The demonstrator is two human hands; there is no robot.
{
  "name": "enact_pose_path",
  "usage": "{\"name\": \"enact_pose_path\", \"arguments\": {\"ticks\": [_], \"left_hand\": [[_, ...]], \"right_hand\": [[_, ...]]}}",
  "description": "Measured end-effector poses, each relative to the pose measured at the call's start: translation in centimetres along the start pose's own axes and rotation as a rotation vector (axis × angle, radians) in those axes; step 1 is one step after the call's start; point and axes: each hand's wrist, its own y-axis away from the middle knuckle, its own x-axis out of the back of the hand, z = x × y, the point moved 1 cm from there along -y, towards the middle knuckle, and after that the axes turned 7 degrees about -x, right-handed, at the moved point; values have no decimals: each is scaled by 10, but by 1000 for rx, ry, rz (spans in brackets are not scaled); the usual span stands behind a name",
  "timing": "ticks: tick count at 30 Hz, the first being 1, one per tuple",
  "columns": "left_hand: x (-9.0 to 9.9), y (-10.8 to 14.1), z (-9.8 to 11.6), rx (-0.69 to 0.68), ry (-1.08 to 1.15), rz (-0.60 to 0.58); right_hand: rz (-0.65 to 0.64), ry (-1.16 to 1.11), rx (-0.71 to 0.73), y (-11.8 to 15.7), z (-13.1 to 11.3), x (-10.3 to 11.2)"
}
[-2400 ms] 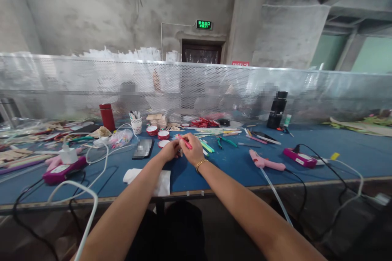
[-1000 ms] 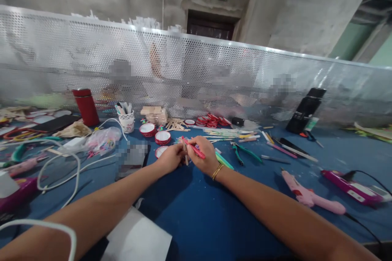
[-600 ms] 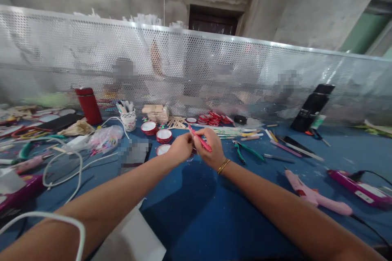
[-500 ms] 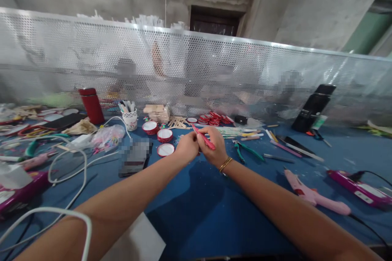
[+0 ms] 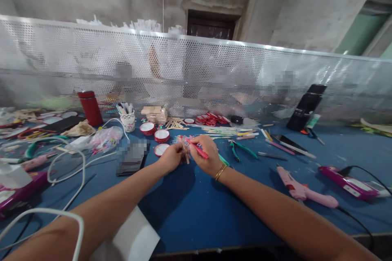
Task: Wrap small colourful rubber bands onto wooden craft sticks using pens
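Note:
My left hand (image 5: 173,156) is closed, its fingers pinching a narrow wooden craft stick (image 5: 185,153) held nearly upright. My right hand (image 5: 208,155) grips a slim pink pen-like tool (image 5: 198,149), its far end pointing up and left near the stick. Whether the tool touches the stick, I cannot tell. Small colourful bits (image 5: 194,138) lie on the table just behind both hands. Left of my left hand is a round red-rimmed white disc (image 5: 160,149), partly behind my hand. Beside my right wrist lies a green stick (image 5: 224,160).
Stacked red-rimmed discs (image 5: 147,127) and a paper cup of pens (image 5: 127,120) stand behind left. Teal pliers (image 5: 241,150), a pink glue gun (image 5: 303,189) and a purple power strip (image 5: 349,182) lie to the right. A phone (image 5: 132,158) and white cable (image 5: 84,159) lie left.
My hands have drawn slightly apart, and the wooden stick now shows in my left fingers. The pink tool has moved a little left and down with my right hand. The view has shifted slightly.

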Motion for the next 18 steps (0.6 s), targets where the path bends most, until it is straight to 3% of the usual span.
{"name": "enact_pose_path", "arguments": {"ticks": [3, 9, 18], "left_hand": [[1, 2, 1, 32, -35, -28], [4, 1, -2, -79, -83, -129], [4, 3, 1, -106, -100, -154]], "right_hand": [[25, 16, -17, 1, 2, -3], [0, 29, 40, 4, 0, -5], [37, 42, 40, 7, 3, -5]]}}
